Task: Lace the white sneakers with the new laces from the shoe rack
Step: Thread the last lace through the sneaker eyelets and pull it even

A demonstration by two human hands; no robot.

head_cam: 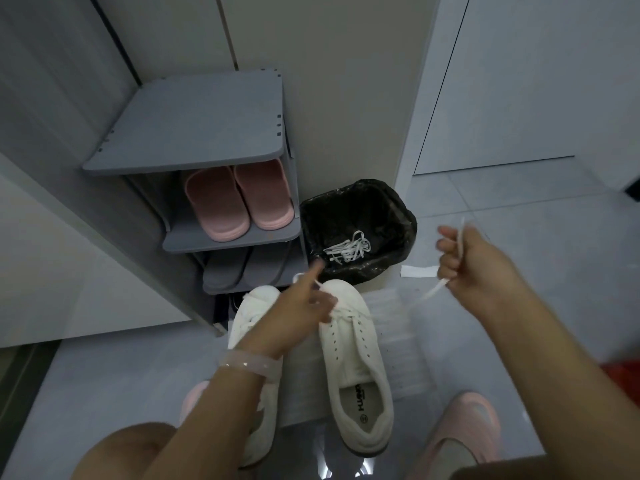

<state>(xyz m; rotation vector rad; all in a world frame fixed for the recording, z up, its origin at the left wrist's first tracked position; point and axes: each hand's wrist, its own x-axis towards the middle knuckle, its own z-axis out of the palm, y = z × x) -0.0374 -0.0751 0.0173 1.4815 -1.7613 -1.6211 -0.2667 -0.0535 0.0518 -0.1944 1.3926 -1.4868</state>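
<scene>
Two white sneakers stand on the floor, toes pointing away from me. The right sneaker point(356, 368) has a white lace point(431, 292) threaded through its front eyelets. My right hand point(474, 268) grips this lace in a fist and holds it taut, up and to the right of the shoe. My left hand point(304, 306) pinches the other part of the lace at the shoe's toe end, index finger stretched forward. My left forearm partly hides the left sneaker point(249, 313).
A grey shoe rack point(194, 133) stands ahead with pink slippers point(239, 202) and grey slippers point(239, 268) on its shelves. Beside it a black-lined bin point(381, 209) holds a bundle of white laces point(346, 249). A paper slip point(419, 271) lies on the floor.
</scene>
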